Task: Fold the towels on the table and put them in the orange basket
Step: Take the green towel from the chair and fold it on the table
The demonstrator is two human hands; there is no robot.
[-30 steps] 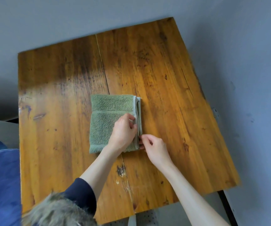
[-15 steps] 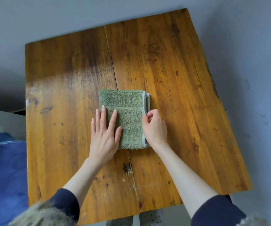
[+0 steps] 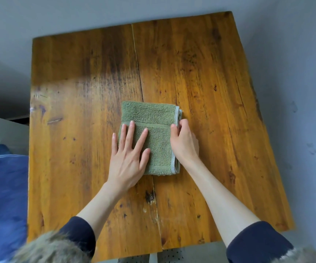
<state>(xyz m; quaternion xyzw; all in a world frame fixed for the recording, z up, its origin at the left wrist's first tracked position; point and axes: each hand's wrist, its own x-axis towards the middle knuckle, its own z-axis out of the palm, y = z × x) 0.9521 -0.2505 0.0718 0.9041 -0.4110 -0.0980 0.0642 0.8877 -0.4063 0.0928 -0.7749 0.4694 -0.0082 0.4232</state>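
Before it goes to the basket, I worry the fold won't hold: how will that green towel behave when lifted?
The green towel looks like soft terry, so it will probably sag. Its layered right edge, pinched by the right hand, could fall open. It seems light.

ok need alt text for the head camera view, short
A folded green towel lies on a worn wooden table; the left hand presses flat on it while the right hand pinches its right edge. No basket is in view.
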